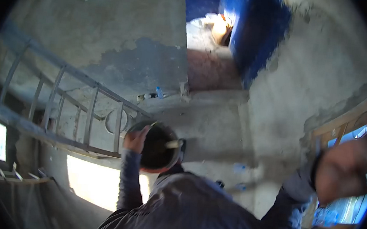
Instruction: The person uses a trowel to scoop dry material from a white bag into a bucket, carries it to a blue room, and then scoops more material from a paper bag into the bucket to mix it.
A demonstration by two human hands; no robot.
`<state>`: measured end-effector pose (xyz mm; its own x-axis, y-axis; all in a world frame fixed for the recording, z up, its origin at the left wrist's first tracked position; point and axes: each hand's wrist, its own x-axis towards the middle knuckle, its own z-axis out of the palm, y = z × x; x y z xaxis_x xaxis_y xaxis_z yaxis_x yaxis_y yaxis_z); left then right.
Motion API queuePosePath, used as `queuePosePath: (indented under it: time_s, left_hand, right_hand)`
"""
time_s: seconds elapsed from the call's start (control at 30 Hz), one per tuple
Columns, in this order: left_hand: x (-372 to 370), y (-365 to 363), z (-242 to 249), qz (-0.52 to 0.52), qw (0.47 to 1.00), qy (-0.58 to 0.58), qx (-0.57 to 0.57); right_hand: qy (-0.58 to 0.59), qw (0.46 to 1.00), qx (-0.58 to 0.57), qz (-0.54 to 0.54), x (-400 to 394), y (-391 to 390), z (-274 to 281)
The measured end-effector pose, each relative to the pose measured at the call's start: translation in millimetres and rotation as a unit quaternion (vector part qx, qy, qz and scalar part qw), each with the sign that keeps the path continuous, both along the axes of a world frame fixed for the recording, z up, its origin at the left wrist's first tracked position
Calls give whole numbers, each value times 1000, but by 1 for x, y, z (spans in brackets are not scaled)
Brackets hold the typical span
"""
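Observation:
My left hand (135, 140) is closed on the rim of a round bucket (174, 160), held in front of my body. The inside of the bucket looks dark, and a pale stick-like handle (172, 144) lies across its right side; what it belongs to is hidden. My right hand (343, 172) is raised far out to the right, close to the window opening. Motion smears its fingers, so I cannot make out whether anything is in them.
A metal ladder (90, 116) leans at the left. Plastic bottles (159, 93) stand by the far wall. A wooden-framed window (337, 135) is at the right. Ahead, a blue-walled doorway (254, 34) shows a pale sack-like thing (220, 30) beyond it.

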<state>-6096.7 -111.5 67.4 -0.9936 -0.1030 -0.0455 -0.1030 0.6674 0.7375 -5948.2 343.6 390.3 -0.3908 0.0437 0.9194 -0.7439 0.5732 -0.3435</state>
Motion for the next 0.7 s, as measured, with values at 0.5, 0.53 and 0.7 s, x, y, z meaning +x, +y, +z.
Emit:
queuePosePath:
  time_s: [0.5, 0.53, 0.7]
  left_hand:
    - [-347, 232, 44, -232, 971, 0, 47]
    - [-375, 251, 46, -231, 969, -9, 89]
    - [-484, 347, 59, -238, 964, 3, 119]
  right_hand:
    - [-784, 583, -27, -214, -106, 63, -543]
    - [-777, 582, -61, -231, -110, 81, -554]
    - [-768, 577, -82, -266, -206, 187, -568]
